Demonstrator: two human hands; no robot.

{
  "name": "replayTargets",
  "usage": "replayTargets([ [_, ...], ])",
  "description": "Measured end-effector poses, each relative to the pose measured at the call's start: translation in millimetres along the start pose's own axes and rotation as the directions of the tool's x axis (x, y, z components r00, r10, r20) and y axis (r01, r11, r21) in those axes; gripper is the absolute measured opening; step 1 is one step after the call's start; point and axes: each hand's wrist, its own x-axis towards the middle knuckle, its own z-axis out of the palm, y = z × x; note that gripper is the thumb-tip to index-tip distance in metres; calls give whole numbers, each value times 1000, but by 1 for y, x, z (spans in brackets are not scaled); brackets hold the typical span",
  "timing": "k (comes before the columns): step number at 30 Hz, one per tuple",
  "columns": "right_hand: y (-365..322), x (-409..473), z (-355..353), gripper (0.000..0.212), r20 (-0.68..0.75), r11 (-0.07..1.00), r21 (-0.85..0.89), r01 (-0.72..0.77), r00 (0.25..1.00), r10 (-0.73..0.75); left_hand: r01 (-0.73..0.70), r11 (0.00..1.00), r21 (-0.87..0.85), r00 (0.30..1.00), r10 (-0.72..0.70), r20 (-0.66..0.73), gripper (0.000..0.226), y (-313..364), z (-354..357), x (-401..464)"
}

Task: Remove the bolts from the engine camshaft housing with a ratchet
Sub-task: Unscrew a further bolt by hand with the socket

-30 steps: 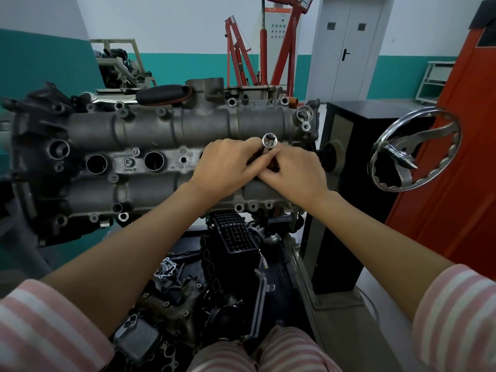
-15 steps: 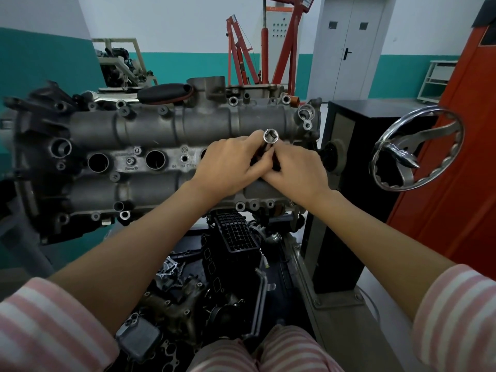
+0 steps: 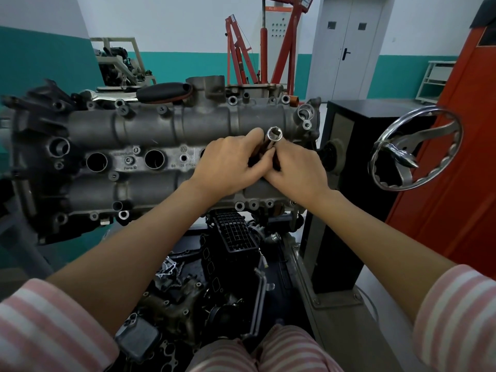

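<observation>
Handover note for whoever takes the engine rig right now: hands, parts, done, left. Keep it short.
Left hand: curled around a dark tool handle, mostly hidden.
Right hand: gripping the same tool beside it.
Silver hex socket: at the tool's tip, open end facing the camera, not on any bolt.
Grey cast-metal camshaft housing: in front on the stand.
Done: several rim holes look empty.
Left: seat the socket on a remaining bolt; which ones remain cannot be told.

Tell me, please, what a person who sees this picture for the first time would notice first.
First, the two hands meeting at the centre: the left hand and the right hand together grip a tool whose shiny socket points up toward the camera. Behind them spans the grey camshaft housing. At the right stands a chrome handwheel before an orange cabinet.
</observation>
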Motion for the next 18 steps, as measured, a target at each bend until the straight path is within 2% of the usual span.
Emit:
replayTargets([
  [4, 1, 1, 1, 34, 2, 999, -43, 5, 1000, -4, 9, 1000, 16, 1000, -9, 20, 45, 0, 1, 1],
  [7, 1, 1, 0, 27, -1, 999, -53, 3, 1000, -3, 11, 1000, -12, 1000, -11, 7, 46, -3, 1, 0],
  [11, -1, -2, -1, 21, -74, 999, -2, 38, 996, -38, 9, 1000, -10, 1000, -9, 10, 53, -4, 1, 1],
  [14, 0, -2, 0, 21, -39, 999, -24, 33, 999, -34, -3, 1000, 9, 1000, 3, 22, 64, -2, 0, 0],
  [18, 0, -1, 0, 29, -14, 1000, -21, 16, 1000, -16, 1, 1000, -8, 1000, -1, 10, 49, -1, 0, 1],
])
